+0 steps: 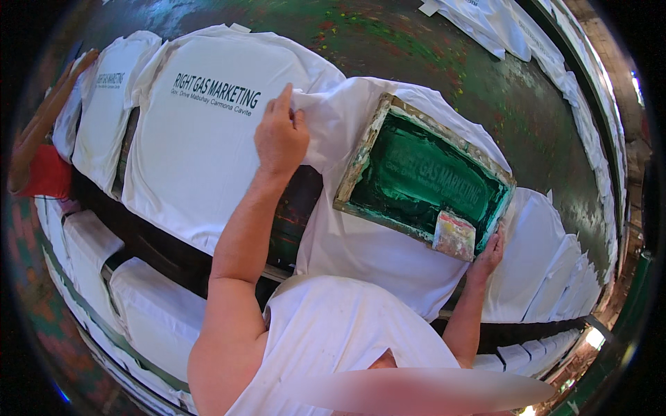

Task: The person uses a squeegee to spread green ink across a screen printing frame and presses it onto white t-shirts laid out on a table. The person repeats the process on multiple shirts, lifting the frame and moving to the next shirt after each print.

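My right hand [489,255] grips the lower right corner of a screen printing frame [357,156]. The wooden frame lies tilted on a white T-shirt [347,246], with dark green ink spread over its mesh. Inside its lower right part rests a paint-stained squeegee [454,236]. My left hand [281,139] is over the right edge of another white T-shirt [180,149], which has dark printed lettering near the top. Its index finger points away from me and its thumb stands apart, close to the sleeve of the shirt under the frame.
A long dark table [388,41] with paint stains carries a row of white shirts. Another person's arm [48,114] reaches over a shirt at the far left. More white shirts [534,256] lie to the right, and others [156,301] sit behind me on the left.
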Demonstrator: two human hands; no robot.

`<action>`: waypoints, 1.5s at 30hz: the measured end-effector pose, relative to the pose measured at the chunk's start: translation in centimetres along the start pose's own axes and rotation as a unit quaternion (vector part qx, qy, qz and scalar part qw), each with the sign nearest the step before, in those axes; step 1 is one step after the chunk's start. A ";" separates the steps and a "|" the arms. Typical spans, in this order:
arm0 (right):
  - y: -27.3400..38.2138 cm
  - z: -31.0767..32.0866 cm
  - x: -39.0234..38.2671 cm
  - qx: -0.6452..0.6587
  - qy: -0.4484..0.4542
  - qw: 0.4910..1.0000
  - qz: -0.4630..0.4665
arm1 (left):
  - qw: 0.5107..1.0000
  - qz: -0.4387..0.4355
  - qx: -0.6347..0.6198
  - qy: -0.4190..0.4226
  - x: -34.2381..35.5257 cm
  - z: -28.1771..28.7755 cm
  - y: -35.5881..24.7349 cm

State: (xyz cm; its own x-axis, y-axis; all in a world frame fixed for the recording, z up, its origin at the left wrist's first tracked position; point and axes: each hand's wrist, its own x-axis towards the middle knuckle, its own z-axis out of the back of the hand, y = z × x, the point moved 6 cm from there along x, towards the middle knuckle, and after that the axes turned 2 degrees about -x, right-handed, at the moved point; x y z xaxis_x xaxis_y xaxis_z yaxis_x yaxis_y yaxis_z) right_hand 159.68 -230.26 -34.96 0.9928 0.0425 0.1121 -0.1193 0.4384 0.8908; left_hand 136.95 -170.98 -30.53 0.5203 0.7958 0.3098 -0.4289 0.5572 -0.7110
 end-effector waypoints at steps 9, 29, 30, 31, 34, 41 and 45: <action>-1.4 0.4 0.6 0.030 0.012 0.999 0.007 | 0.978 -0.154 0.065 -0.123 -1.2 2.8 -1.3; 2.6 -1.0 -0.5 0.035 -0.013 0.999 -0.004 | 0.940 0.062 -0.302 0.145 -8.9 -6.7 -3.7; 2.8 -0.9 -0.5 0.026 -0.028 0.999 0.012 | 0.936 0.070 -0.313 0.145 -8.8 -6.8 -3.5; 2.8 -1.0 -0.5 0.020 -0.025 0.999 0.014 | 0.935 0.064 -0.318 0.144 -8.7 -6.8 -3.5; 2.5 -0.9 -0.5 0.008 -0.035 0.999 0.006 | 0.928 0.061 -0.337 0.147 -8.6 -6.8 -3.4; 1.4 -1.4 -0.4 0.066 -0.033 0.997 0.005 | 0.908 0.089 -0.377 0.160 -8.8 -7.1 -3.3; 1.4 -1.7 -0.3 0.119 -0.026 0.992 0.015 | 0.907 0.085 -0.381 0.158 -8.7 -7.1 -3.4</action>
State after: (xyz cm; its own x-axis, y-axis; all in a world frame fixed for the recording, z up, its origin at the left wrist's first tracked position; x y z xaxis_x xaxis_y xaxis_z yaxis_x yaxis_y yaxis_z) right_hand 159.24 -228.12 -34.50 0.9876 0.0021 0.1568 -0.1536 0.2133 0.9648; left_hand 139.18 -181.46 -35.26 0.7313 0.6806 0.0442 0.0501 0.0110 -0.9987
